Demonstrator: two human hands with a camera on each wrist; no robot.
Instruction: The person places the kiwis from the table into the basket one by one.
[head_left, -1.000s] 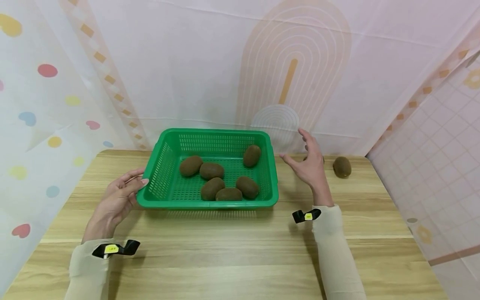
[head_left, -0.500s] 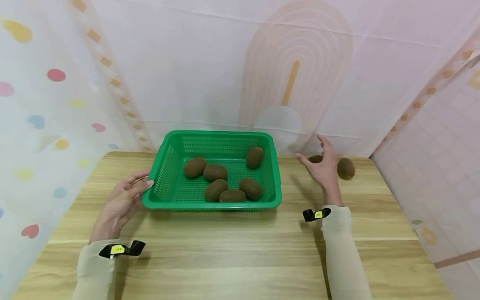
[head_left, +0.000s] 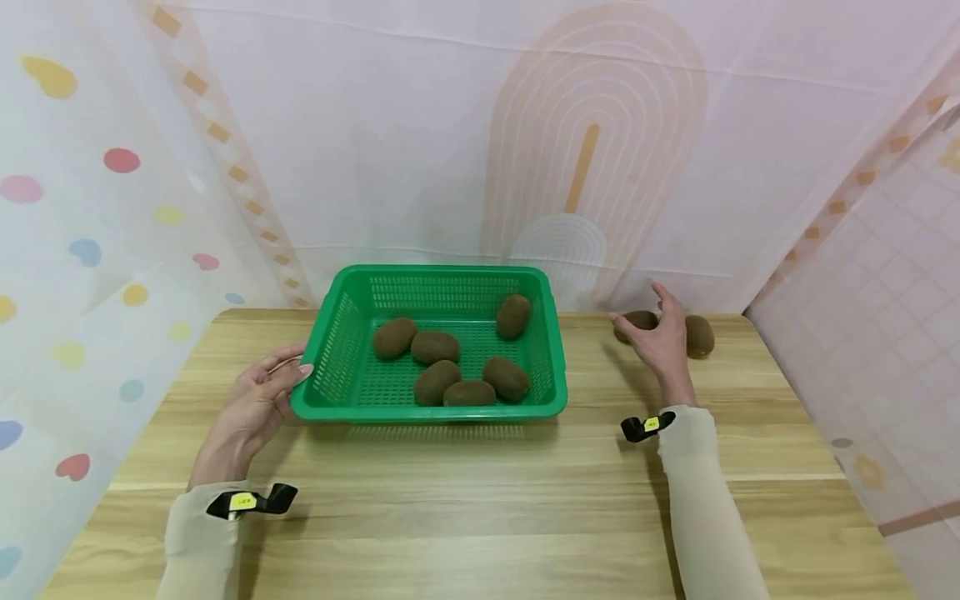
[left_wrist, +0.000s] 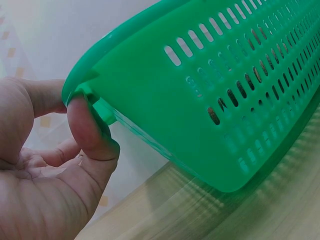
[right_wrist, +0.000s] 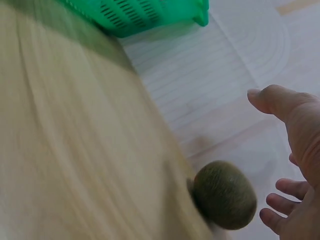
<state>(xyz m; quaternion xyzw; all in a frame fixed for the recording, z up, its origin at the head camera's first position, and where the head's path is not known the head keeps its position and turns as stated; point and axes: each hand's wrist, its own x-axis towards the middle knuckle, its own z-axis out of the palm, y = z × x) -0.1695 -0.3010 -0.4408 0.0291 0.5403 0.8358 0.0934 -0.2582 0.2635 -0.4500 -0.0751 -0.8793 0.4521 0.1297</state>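
My left hand pinches the left rim of a green plastic basket; the left wrist view shows thumb and fingers on either side of that rim. Inside the basket lie several brown kiwifruits, one kiwi by the right wall. My right hand hovers at the table's back right, fingers spread, thumb apart from the fingers. Just behind it a kiwi rests on the wood, and in the right wrist view a kiwi sits below the spread fingers. Another kiwi, partly hidden, lies to the hand's right.
The wooden table runs back to a patterned cloth wall. More cloth closes off the left side and the right side. Each sleeve carries a small black wrist mount.
My right hand has moved right, to the kiwi at the back of the table. My left hand keeps its hold on the basket rim; the whole head view has shifted slightly.
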